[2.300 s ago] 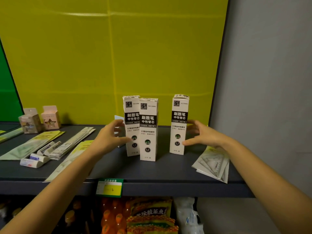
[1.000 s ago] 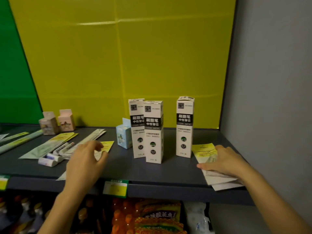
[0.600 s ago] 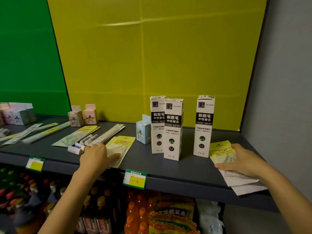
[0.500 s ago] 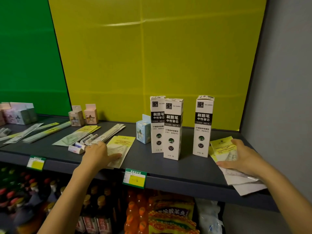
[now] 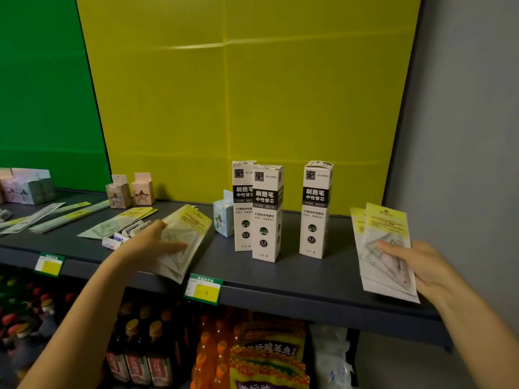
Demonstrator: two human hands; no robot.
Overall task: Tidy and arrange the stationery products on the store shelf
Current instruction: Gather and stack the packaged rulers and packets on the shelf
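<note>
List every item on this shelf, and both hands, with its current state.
left hand: holds left packets, tilted, far end up.
right hand: holds right packets up, fanned.
refill boxes: three, upright, closed; two together, one apart.
blue box: upright beside the refill boxes.
star boxes: two, upright at the back.
long packets: lying flat on the shelf.

Rear refill box (image 5: 241,203) part hidden by front refill box (image 5: 266,213); pastel boxes (image 5: 26,188) cut by left edge.
</note>
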